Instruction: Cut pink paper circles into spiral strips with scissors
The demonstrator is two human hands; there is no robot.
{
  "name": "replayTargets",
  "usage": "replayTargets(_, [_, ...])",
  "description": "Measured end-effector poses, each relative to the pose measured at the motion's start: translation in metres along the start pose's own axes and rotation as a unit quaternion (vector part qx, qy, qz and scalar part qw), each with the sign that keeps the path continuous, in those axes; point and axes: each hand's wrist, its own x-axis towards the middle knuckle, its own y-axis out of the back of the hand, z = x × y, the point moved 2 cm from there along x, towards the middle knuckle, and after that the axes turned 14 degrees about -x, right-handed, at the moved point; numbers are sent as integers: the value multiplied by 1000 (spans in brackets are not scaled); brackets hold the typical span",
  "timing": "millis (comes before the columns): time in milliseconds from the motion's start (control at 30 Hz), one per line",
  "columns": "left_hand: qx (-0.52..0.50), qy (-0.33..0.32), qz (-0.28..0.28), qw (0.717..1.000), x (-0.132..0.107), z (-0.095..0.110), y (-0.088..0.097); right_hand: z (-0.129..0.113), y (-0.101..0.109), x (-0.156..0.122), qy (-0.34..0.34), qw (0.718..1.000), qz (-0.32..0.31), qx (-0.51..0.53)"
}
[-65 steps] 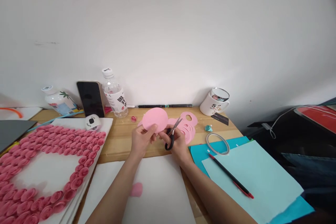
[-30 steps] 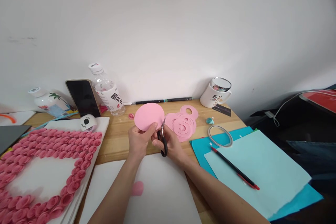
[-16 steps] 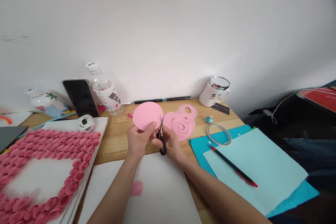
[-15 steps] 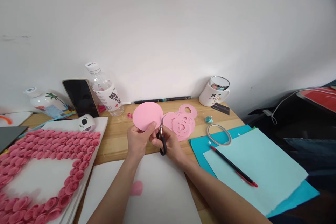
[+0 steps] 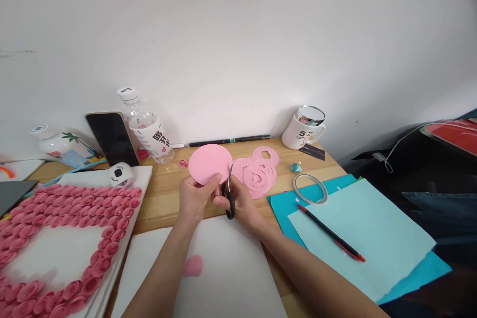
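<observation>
A round pink paper disc [image 5: 209,163] is pinched at its lower edge by my left hand [image 5: 193,198], thumb on top. My right hand [image 5: 240,203] is closed around the black handles of a pair of scissors [image 5: 230,201]. Their blades point up at the disc's right edge, slightly apart. Just behind my right hand lies a heap of cut pink paper spirals [image 5: 259,175] on the wooden table. Below my wrists is a white board [image 5: 223,268] with a pink patch on it [image 5: 194,265].
On the left, a board carries rows of rolled pink paper roses [image 5: 85,203]. Behind it stand a phone [image 5: 113,138] and a water bottle [image 5: 152,134]. At right are a mug [image 5: 302,131], a tape roll [image 5: 310,189], a pen [image 5: 330,231] and blue paper sheets [image 5: 372,238].
The view has shifted very slightly. The scissor blades look a little further apart at the disc's edge, and both hands stay almost where they were.
</observation>
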Motion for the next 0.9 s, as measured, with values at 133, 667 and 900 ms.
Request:
replayTargets(133, [5,12,-21,1000,1,3,0,-2,2,1,-5,1000,5,17])
replayTargets(667, [-37,42,-42,998,0,3,-2,0,1,0,-2,1000,-3,9])
replayTargets(900, [-61,46,-46,996,-1,6,-4,3,0,1,12,1000,-10,21])
